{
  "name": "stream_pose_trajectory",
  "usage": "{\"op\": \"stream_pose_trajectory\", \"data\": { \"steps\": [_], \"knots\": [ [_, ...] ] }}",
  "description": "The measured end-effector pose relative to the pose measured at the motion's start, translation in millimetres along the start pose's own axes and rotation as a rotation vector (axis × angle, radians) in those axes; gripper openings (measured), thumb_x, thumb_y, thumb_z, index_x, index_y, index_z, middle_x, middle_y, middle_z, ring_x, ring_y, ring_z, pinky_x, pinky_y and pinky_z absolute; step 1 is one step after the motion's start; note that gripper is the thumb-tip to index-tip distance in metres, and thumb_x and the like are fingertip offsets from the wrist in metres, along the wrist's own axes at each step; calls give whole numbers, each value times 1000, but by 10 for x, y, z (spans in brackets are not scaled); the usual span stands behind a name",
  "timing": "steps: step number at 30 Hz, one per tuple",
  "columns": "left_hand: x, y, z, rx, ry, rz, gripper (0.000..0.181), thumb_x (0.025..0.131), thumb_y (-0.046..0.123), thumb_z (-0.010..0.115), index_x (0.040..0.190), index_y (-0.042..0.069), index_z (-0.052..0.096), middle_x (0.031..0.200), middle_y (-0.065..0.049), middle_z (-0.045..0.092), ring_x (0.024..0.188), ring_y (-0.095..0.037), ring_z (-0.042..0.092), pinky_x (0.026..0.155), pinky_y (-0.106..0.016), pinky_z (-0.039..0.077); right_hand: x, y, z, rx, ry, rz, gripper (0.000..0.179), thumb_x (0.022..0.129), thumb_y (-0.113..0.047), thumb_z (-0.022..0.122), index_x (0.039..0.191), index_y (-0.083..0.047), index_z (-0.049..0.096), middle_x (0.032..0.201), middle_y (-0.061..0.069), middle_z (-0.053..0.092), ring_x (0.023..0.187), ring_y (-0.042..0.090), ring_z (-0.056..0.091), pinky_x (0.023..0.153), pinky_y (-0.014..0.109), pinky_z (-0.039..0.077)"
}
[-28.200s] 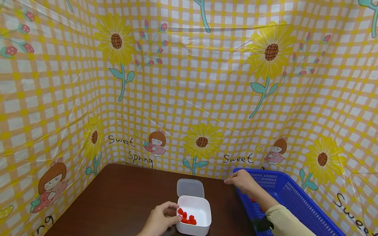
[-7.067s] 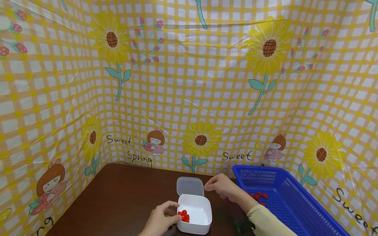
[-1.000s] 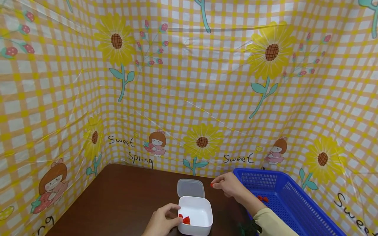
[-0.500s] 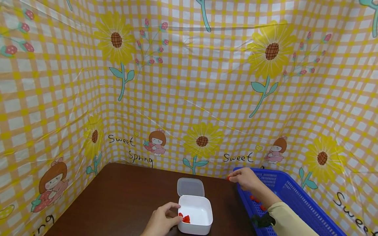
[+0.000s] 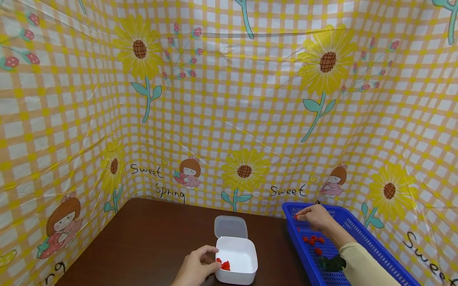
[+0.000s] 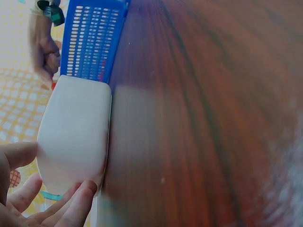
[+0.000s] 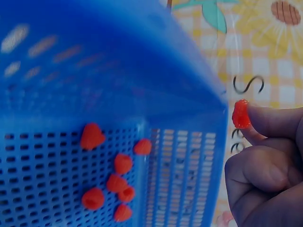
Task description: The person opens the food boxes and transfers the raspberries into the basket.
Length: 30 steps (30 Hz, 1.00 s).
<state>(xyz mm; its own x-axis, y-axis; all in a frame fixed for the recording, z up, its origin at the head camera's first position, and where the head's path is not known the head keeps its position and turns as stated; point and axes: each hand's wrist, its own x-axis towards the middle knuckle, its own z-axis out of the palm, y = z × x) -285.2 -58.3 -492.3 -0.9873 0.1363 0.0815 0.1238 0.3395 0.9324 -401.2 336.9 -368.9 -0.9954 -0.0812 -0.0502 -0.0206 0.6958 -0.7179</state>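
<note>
And it's the right grip (image 5: 316, 217) with the prize: thumb and finger are together, clamped on a small, red, bumpy, raspberry-shaped berry (image 7: 240, 114) right at the fingertips! The other fingers are curled in toward the palm. This grip is up at the far-left corner of a blue, rectangular, perforated plastic basket (image 5: 358, 234), and below it, in the basket, the right wrist view gives us seven more red berries (image 7: 116, 183), several of them touching.

Over to the left grip (image 5: 196, 265), which is clamped on the left side of a white, square, open-topped plastic box (image 5: 237, 277), fingers and thumb bent against the wall. Just to the right of that thumb, a small cluster of red pieces (image 5: 225, 265) lies inside the near-left corner of the box, too bunched to count. Beyond the left grip, right behind the box, there's a translucent, rounded plastic lid (image 5: 230, 227); whether it's attached, I can't tell.

Beneath the left grip runs a dark brown wooden surface (image 5: 157, 234), and beyond both grips, a yellow-and-white checked cloth with sunflowers (image 5: 232, 99).
</note>
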Motion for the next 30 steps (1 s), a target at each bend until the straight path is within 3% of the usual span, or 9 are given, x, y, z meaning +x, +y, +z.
{"op": "stream_pose_trajectory", "data": {
  "steps": [6,13,18,22,26,30],
  "knots": [
    [-8,-10,4,-8,-3,2,33,84,26,81,114,18,70,88,0,71,83,-19,65,69,-40,53,-32,141,-37,-1,24,27,25,95,-5,63,113,12,69,69,-2,61,41,6,26,43,24,29],
    [1,-17,7,-6,4,5,33,84,26,81,113,18,70,88,0,71,84,-19,65,69,-40,53,-28,293,-49,-8,34,54,25,94,-3,63,110,15,68,51,-7,33,41,6,26,44,23,29],
    [-4,-7,-1,6,7,8,33,84,26,81,114,19,70,86,1,71,83,-18,65,70,-41,52,10,406,-77,21,34,76,23,92,-2,62,105,15,70,57,-7,50,42,6,26,45,24,30],
    [5,-7,-11,3,1,-10,33,84,26,81,114,18,70,87,0,71,84,-18,65,70,-42,52,69,495,-66,9,40,119,20,91,-2,62,99,12,73,69,0,63,43,6,29,47,25,32],
    [7,-9,-11,2,0,-7,33,84,26,81,114,19,70,87,0,71,83,-19,65,70,-41,52,105,578,-51,5,44,150,19,90,-2,63,99,11,74,76,4,66,44,7,30,48,26,33],
    [11,-9,-13,7,3,7,32,84,26,81,113,20,70,86,0,71,83,-19,65,70,-42,52,120,620,-39,27,44,159,20,88,-1,64,100,12,72,69,0,60,43,7,30,47,26,33]
  ]
}}
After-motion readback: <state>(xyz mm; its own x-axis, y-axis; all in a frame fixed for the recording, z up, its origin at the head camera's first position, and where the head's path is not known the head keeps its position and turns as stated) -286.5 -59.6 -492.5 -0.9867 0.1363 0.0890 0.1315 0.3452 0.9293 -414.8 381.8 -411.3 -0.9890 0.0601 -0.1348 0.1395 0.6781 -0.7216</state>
